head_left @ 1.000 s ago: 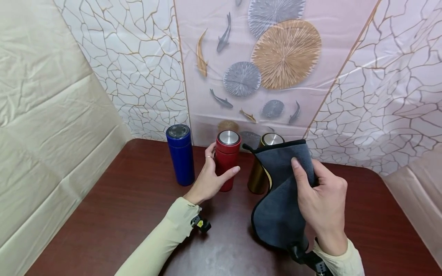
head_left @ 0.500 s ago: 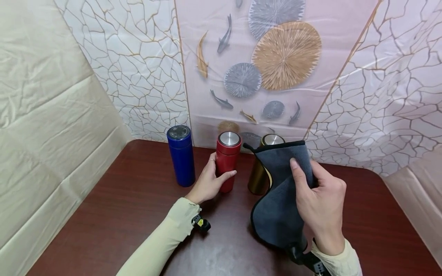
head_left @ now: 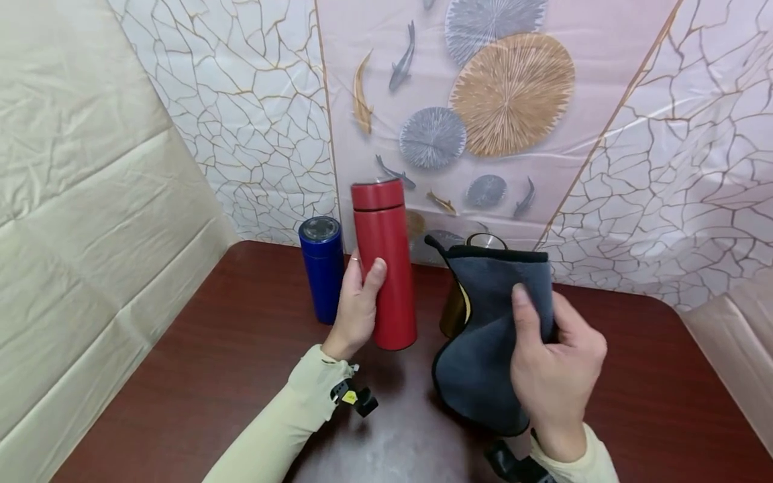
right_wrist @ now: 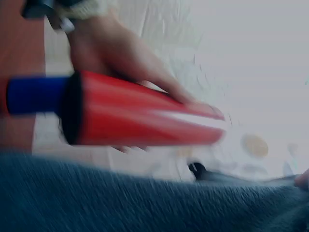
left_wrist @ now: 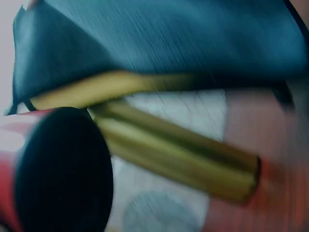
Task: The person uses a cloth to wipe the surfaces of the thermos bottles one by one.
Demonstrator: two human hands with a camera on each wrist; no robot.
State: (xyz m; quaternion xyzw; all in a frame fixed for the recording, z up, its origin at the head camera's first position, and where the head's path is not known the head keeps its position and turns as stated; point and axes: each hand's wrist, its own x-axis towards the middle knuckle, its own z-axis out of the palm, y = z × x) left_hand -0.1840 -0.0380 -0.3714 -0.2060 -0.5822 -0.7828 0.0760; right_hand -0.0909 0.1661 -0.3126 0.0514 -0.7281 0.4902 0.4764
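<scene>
My left hand [head_left: 356, 305] grips a red thermos flask [head_left: 389, 275] around its side, thumb across the front. The flask is raised off the table and tilted a little, its dark base [left_wrist: 67, 174] facing the left wrist camera. My right hand [head_left: 558, 362] pinches a grey cloth [head_left: 489, 355] with black edging and a yellow underside, thumb on the near face. The cloth hangs to the right of the red flask. Behind it stands a gold thermos flask [head_left: 453, 315], mostly hidden in the head view; its length shows in the left wrist view.
A blue thermos flask [head_left: 322, 275] stands upright on the dark red-brown table [head_left: 199, 376], left of the left hand. A patterned hanging [head_left: 272, 134] with fish and round shapes covers the back, and a beige cloth wall [head_left: 78, 235] runs along the left.
My left hand has closed around the red flask and lifted it up off the table, tilting it. The right hand still holds the cloth, which has shifted only slightly.
</scene>
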